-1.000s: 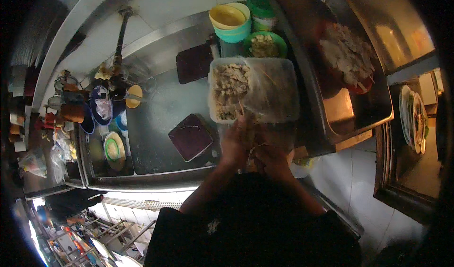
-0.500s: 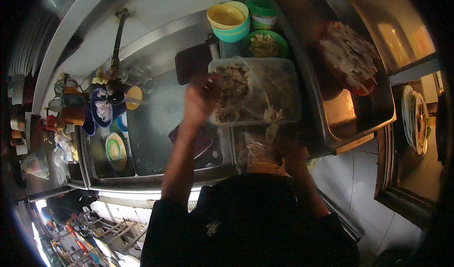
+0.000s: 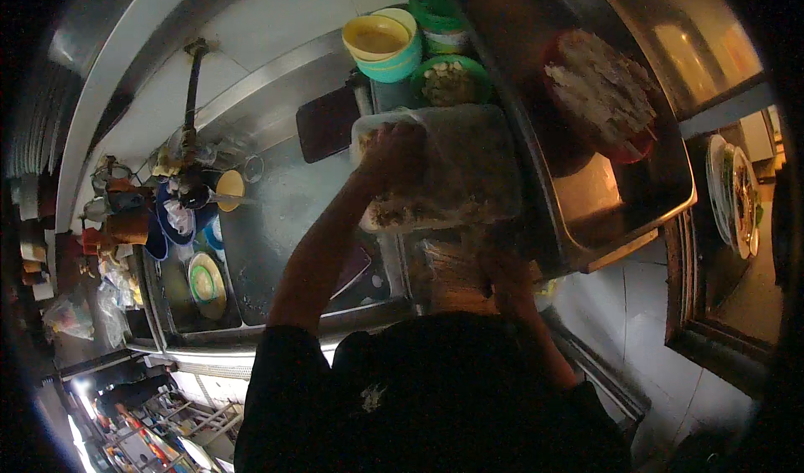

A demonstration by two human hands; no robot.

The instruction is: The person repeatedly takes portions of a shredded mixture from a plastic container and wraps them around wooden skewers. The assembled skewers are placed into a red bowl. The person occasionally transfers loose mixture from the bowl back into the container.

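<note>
A clear, shallow plastic tub [image 3: 444, 213] of small brownish food pieces stands in front of me, a cloudy plastic sheet [image 3: 469, 151] lying over much of it. My left hand [image 3: 398, 151] is at the tub's left side with its fingers curled down; what they hold is hidden. Close to my body, a bundle of thin wooden sticks [image 3: 452, 272] lies in a clear wrapper. Beside its right edge is my right hand [image 3: 505, 276], deep in shadow, so its fingers cannot be made out. A brownish blur shows between that hand and the tub.
Behind the tub are a green bowl of pale chunks [image 3: 452, 82], stacked yellow and turquoise bowls [image 3: 385, 54] and a green container [image 3: 435, 12]. On the right, a deep metal tray [image 3: 615, 209] holds a red basin [image 3: 632, 151] heaped with pale food. A sink [image 3: 276, 197] lies left.
My left hand has moved right, from the tub's left edge onto the tub. The sheet now covers more of the food there. My right hand stays near the sticks; the view has shifted slightly.
</note>
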